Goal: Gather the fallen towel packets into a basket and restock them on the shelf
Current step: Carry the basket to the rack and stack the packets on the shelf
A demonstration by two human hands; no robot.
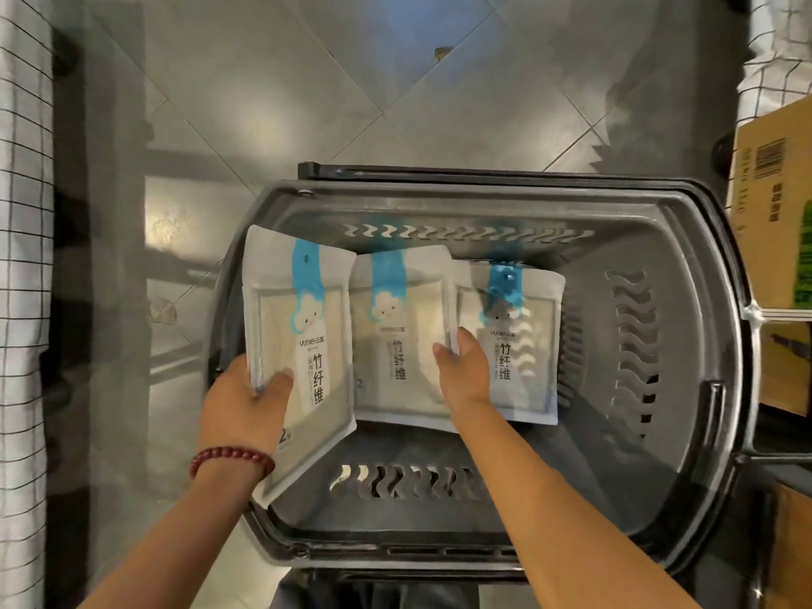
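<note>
A dark grey plastic basket (685, 389) stands on the tiled floor below me. Three white towel packets with blue cloud labels are over it. My left hand (246, 402) grips the left packet (303, 345) by its left edge, above the basket's left rim. The middle packet (397, 345) lies flat inside the basket. My right hand (465, 367) pinches the left edge of the right packet (518, 340), which lies in the basket partly over the middle one.
Cardboard boxes (773, 204) are stacked at the right edge. White checked cloth (22, 257) hangs along the left, beside a dark upright (70, 257). Grey floor tiles (307, 81) stretch beyond the basket.
</note>
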